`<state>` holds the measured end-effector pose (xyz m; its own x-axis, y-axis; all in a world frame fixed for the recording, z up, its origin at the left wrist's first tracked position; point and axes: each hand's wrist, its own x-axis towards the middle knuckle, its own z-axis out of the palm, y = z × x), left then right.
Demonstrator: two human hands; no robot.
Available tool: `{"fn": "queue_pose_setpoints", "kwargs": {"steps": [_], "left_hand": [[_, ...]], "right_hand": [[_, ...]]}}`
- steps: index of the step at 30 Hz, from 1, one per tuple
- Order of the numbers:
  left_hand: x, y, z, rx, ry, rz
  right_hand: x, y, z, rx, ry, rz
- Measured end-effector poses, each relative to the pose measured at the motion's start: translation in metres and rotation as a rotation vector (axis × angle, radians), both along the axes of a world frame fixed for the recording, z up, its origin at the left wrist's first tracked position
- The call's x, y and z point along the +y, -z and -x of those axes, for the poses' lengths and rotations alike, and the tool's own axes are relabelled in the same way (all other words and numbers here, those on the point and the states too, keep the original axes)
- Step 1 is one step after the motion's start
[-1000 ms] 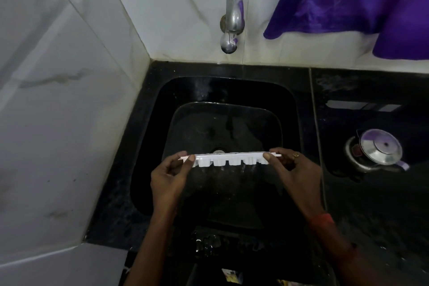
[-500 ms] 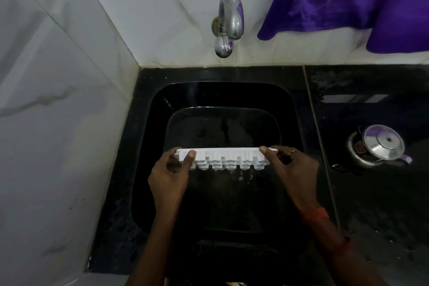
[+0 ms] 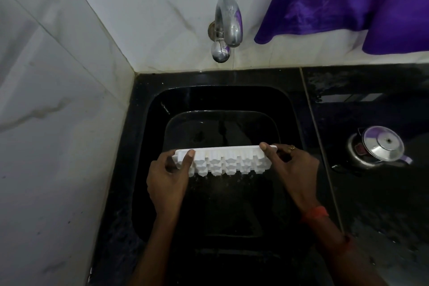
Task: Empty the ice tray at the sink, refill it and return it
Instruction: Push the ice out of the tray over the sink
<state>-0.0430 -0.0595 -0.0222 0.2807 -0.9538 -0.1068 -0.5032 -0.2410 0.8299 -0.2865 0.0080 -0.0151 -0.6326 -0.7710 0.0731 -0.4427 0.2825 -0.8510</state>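
Tipping ice tray [image 3: 228,160] further, left hand [image 3: 167,183], right hand [image 3: 294,169] holding ends

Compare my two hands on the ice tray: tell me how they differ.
The left hand holds the ice tray at its left end; the right hand at its right end. The right hand wears a ring, the left hand shows none. The right wrist carries a red band, the left wrist is bare. Both pinch the tray, thumb on the near side, above the sink.
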Motion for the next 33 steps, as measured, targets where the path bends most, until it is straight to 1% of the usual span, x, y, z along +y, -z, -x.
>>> {"fn": "queue_pose_setpoints", "kwargs": {"steps": [2, 4, 7, 9, 11, 12, 14, 15, 16, 18, 19, 22, 25, 29, 31, 33], "left_hand": [[0.000, -0.001, 0.002, 0.094, -0.006, 0.026], [0.001, -0.002, 0.004, 0.231, 0.001, 0.044], [0.005, -0.002, 0.008, 0.397, -0.030, 0.035], [0.004, -0.003, 0.012, 0.465, -0.101, 0.061], [-0.001, -0.004, 0.014, 0.574, -0.231, 0.067], [-0.004, -0.004, 0.014, 0.652, -0.301, 0.034], [-0.011, -0.004, 0.010, 0.836, -0.379, -0.105], [-0.014, -0.004, 0.007, 0.901, -0.372, -0.201], [-0.017, -0.004, 0.004, 0.925, -0.346, -0.300], [-0.020, -0.007, 0.002, 0.871, -0.285, -0.452], [-0.022, -0.007, 0.002, 0.822, -0.274, -0.475], [-0.028, -0.007, 0.004, 0.728, -0.308, -0.411], [-0.034, -0.009, 0.007, 0.705, -0.363, -0.353], [-0.042, -0.014, 0.008, 0.673, -0.335, -0.263], [-0.046, -0.017, 0.009, 0.669, -0.334, -0.234], [-0.050, -0.018, 0.009, 0.673, -0.341, -0.220]], "right_hand": [[0.002, -0.003, -0.001, -0.035, 0.004, 0.001], [0.004, -0.004, -0.003, -0.115, 0.007, 0.023], [0.008, -0.001, -0.009, -0.336, 0.037, 0.072], [0.010, 0.003, -0.013, -0.496, 0.049, 0.120], [0.010, 0.009, -0.013, -0.609, 0.039, 0.129], [0.010, 0.012, -0.013, -0.651, 0.030, 0.127], [0.010, 0.016, -0.010, -0.727, 0.013, 0.124], [0.010, 0.017, -0.008, -0.752, -0.001, 0.117], [0.010, 0.018, -0.007, -0.763, -0.020, 0.102], [0.009, 0.019, -0.005, -0.763, -0.055, 0.063], [0.007, 0.018, -0.003, -0.761, -0.067, 0.045], [-0.002, 0.014, 0.004, -0.736, -0.113, -0.015], [-0.024, 0.004, 0.012, -0.611, -0.151, -0.052], [-0.077, -0.018, 0.028, -0.465, -0.180, -0.072], [-0.110, -0.031, 0.031, -0.446, -0.227, -0.089], [-0.142, -0.045, 0.031, -0.479, -0.267, -0.111]]}}
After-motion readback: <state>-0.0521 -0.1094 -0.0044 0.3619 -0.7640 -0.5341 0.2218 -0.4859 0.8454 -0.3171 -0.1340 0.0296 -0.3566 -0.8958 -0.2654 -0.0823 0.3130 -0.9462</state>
